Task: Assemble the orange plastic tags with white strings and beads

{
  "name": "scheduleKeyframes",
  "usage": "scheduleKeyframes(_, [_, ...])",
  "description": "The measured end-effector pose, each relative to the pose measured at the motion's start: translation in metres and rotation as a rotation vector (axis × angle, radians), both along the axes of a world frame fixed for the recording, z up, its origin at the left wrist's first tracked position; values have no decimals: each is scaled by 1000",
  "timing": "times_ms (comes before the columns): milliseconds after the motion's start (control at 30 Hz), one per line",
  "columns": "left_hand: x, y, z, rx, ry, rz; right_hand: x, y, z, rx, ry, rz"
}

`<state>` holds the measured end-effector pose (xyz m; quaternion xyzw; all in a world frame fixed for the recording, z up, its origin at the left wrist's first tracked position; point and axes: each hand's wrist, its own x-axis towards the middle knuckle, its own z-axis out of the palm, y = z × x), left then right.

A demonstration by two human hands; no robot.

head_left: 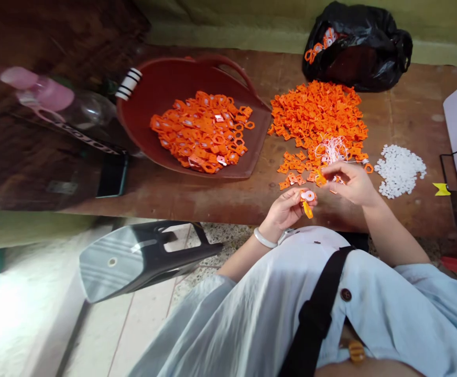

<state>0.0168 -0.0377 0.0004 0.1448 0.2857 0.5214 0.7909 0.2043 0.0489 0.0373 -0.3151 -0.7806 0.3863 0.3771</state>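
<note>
Head view: the left hand (286, 207) pinches a small piece (307, 197) (white disc up, yellow-orange ring below) in its fingertips, while the right hand (348, 182), just beside it, grips an orange part (321, 177) near the heap (318, 112).

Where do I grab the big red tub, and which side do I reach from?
I'd grip the tub by its arched handle on the far rim, coming from above on that far side. The slot under the arch looks made for fingers, and coming that way keeps your hand off the orange pieces heaped inside.
</note>
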Motion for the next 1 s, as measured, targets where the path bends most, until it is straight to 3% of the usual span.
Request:
scheduleKeyframes(133, [6, 2, 5, 2, 7, -12, 13, -26, 22, 135, 9, 130])
scheduleKeyframes(367, [16, 4, 8, 26, 9, -88, 15, -32, 10, 262, 9, 103])
scheduleKeyframes(1000, [19, 5, 9, -17, 9, -68, 14, -34, 8, 217, 41, 98])
